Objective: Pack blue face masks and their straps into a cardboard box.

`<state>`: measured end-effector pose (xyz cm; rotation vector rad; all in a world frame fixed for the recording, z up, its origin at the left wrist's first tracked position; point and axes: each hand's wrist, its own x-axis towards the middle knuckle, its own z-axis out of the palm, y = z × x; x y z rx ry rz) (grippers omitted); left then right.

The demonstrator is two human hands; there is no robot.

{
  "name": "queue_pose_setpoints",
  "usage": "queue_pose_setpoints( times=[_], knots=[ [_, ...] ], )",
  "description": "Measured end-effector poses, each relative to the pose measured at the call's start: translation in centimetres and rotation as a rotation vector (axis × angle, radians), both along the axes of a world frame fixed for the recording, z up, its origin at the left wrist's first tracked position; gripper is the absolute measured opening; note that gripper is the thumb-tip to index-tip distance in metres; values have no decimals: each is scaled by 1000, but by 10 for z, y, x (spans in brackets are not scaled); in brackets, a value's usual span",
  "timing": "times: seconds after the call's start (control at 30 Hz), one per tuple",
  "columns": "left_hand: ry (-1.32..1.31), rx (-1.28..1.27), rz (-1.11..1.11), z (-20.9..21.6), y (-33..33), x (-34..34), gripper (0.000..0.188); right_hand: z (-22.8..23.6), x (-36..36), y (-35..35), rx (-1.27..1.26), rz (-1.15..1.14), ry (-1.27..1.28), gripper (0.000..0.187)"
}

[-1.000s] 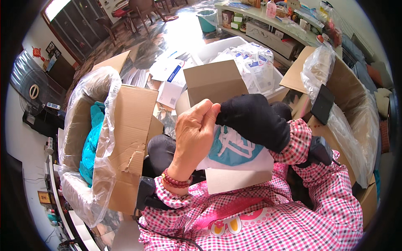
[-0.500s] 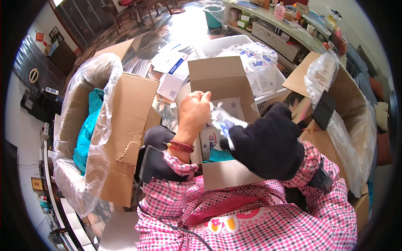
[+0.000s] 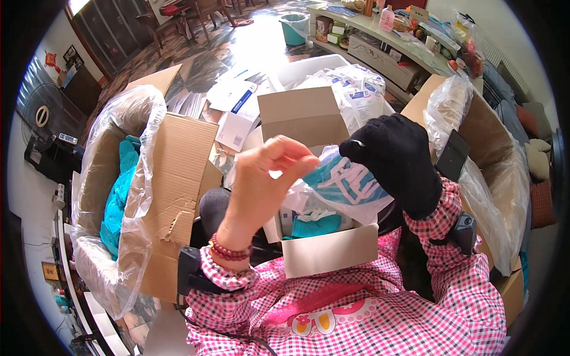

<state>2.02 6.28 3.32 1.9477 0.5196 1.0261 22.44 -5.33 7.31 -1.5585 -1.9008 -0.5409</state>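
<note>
Between my hands hangs a clear plastic bag (image 3: 369,209) with blue and teal colour and white strips showing on it or through it. My bare left hand (image 3: 265,178) pinches toward its upper left edge. The black-gloved right hand (image 3: 393,159) is closed on its upper right edge. Below is an open cardboard box (image 3: 330,251), white outside and brown inside, its near flap folded down toward me. A folded teal item (image 3: 317,226) with a white part on top lies inside among white packets, partly hidden by the bag and my left hand.
At the left stands a plastic-lined carton (image 3: 181,169) holding teal items (image 3: 119,199). Another lined carton (image 3: 504,163) is at the right, with a dark phone-like device (image 3: 453,155) at its edge. Beyond are a white tub (image 3: 279,78) of packets and flat paper boxes (image 3: 233,132).
The plastic bag, crumpled between my hands before, is now spread out and hangs wider. My right hand has moved up, and my left has turned and come nearer. The view has shifted slightly.
</note>
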Motion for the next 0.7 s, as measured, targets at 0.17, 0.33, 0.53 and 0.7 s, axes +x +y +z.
queue_pose_setpoints(
  times=[0.17, 0.33, 0.53, 0.7],
  knots=[
    [14, -177, -112, -10, -12, 5, 21, -3, -1, 8, 14, 29, -2, 24],
    [81, -398, -204, -18, -16, 7, 18, -8, 0, 10, -2, 85, -41, 22],
    [72, -354, -211, -20, -23, 7, 19, -5, -4, 13, -35, 87, -94, 20],
    [218, -291, -227, -23, -27, 11, 23, -9, -11, 18, -33, 124, -117, 15]
  ],
)
